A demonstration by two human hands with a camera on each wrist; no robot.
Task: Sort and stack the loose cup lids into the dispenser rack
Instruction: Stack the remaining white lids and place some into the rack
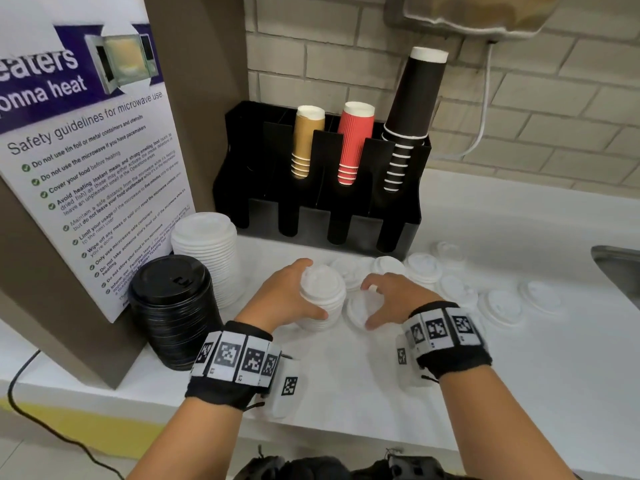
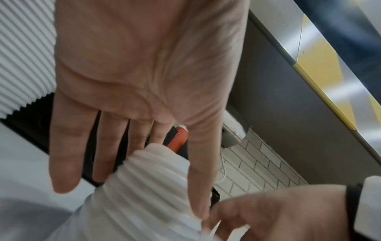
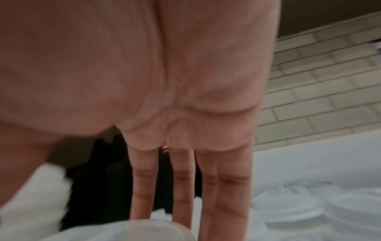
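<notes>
My left hand (image 1: 315,289) grips a short stack of white lids (image 1: 327,284) that stands on the white counter (image 1: 346,382); the thumb is on its near side and the fingers wrap its far side. In the left wrist view the ribbed lid stack (image 2: 148,187) sits between thumb and fingers. My right hand (image 1: 369,304) is spread, fingers straight, just above a loose white lid (image 1: 355,311) beside the stack and holds nothing. The black dispenser rack (image 1: 346,216) stands behind, with tan, red and black cup stacks in its rear slots.
A tall white lid stack (image 1: 207,251) and a black lid stack (image 1: 173,306) stand at the left by a sign panel (image 1: 86,168). Several loose white lids (image 1: 502,306) lie scattered to the right. A sink edge (image 1: 616,268) is at the far right.
</notes>
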